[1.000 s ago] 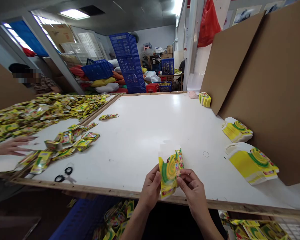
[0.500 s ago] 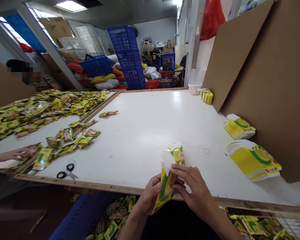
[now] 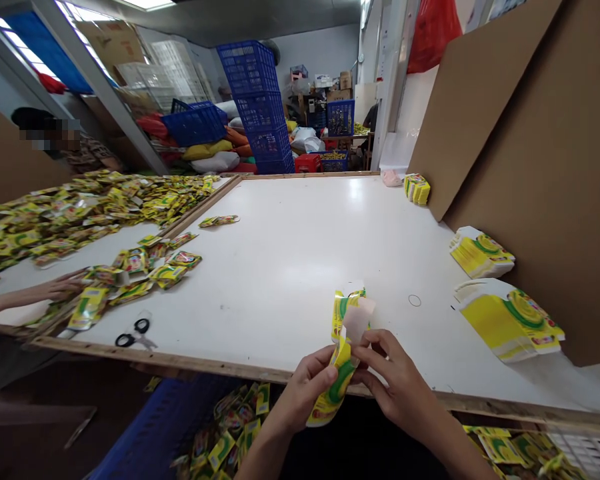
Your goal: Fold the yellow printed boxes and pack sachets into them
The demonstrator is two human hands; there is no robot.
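My left hand (image 3: 313, 387) is closed round a yellow-green packet (image 3: 334, 390), held tilted above the table's front edge. On its right side, my right hand (image 3: 393, 373) has its fingers pressed together at the packet's upper part, by a raised pale flap (image 3: 357, 320). Just behind the hands, another yellow packet (image 3: 341, 310) lies on the white table (image 3: 280, 267), partly hidden by the flap. Stacks of flat yellow cartons (image 3: 510, 320) lie to the right.
Black-handled scissors (image 3: 136, 333) lie at the front left. Loose packets (image 3: 165, 273) and a large heap (image 3: 105, 200) are on the left, with another person's hand (image 3: 63, 287) reaching in. Cardboard (image 3: 530, 133) leans on the right. A blue crate (image 3: 145, 427) stands below the table.
The held packet has turned and its pale flap now shows, pointing up and right. My right fingers have shifted slightly right. The other person's hand has moved up and right, onto the loose packets.
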